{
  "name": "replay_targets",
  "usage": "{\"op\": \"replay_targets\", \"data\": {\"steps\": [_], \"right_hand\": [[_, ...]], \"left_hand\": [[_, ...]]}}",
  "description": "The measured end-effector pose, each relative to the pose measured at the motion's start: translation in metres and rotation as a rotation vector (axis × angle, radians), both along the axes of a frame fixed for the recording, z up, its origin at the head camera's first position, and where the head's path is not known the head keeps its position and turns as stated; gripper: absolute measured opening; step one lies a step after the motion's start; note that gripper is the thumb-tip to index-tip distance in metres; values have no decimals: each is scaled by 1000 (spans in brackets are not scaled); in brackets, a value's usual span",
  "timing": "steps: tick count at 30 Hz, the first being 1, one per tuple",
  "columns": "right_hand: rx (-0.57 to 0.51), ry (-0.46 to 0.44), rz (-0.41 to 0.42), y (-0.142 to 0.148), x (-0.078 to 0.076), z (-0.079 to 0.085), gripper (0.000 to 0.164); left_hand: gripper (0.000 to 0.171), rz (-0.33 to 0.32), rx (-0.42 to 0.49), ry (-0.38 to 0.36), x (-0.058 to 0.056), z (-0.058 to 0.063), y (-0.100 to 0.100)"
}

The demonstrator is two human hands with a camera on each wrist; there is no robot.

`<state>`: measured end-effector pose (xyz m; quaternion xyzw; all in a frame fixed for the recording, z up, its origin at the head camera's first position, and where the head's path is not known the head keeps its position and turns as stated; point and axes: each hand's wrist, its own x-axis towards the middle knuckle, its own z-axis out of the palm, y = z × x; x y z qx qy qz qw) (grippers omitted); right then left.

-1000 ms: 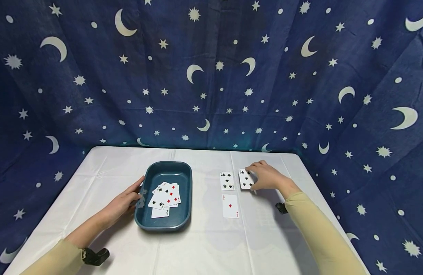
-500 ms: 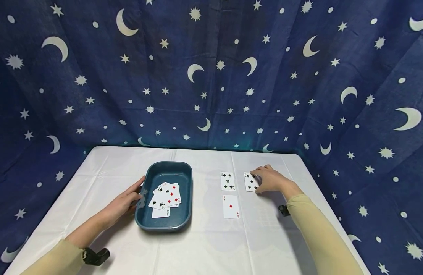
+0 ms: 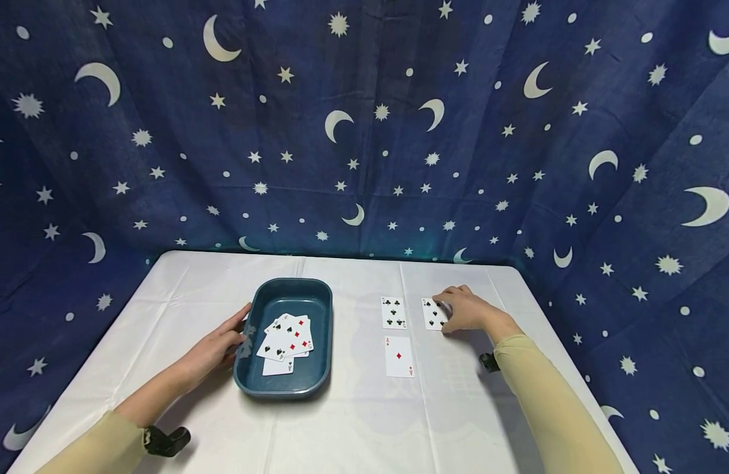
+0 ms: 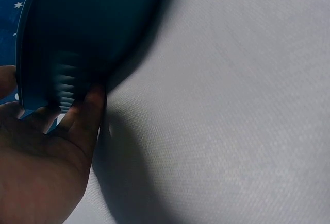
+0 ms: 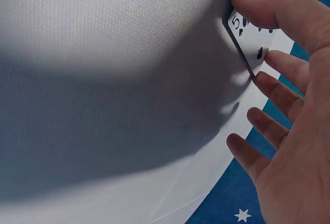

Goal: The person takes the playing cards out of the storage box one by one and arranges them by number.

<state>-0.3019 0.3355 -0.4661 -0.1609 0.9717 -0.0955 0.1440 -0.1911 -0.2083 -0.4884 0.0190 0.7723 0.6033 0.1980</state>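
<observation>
In the head view my right hand [image 3: 468, 309] pinches a five of spades [image 3: 432, 315] by its edges. The right wrist view has the thumb [image 5: 252, 0] at one edge of that card and fingertips [image 5: 263, 77] at another; whether it touches the cloth I cannot tell. My left hand [image 3: 207, 355] rests with fairly straight fingers against the outer left wall of a dark teal tray [image 3: 326, 342]. Inside the tray lies a loose pile of playing cards [image 3: 287, 339]. A five of clubs [image 3: 394, 313] and an ace of diamonds [image 3: 399, 365] lie face up left of my right hand.
White cloth covers the table [image 3: 352, 421]. A dark blue curtain [image 3: 364, 131] with moons and stars hangs behind and along both sides. Each forearm wears a black wrist mount [image 3: 166, 441].
My right hand has moved a little to the right with the five of spades, widening the gap to the five of clubs. The left hand and tray stay in place.
</observation>
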Motion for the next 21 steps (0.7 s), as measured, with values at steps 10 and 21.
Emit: {"op": "replay_targets", "data": {"steps": [10,21], "right_hand": [[-2,-13,14,2,-1,-2,89],[-47,51,44,-8,2,12,86]], "left_hand": [[70,-1,-15,2,0,0,0],[70,-5,-11,5,0,-2,-1]]}}
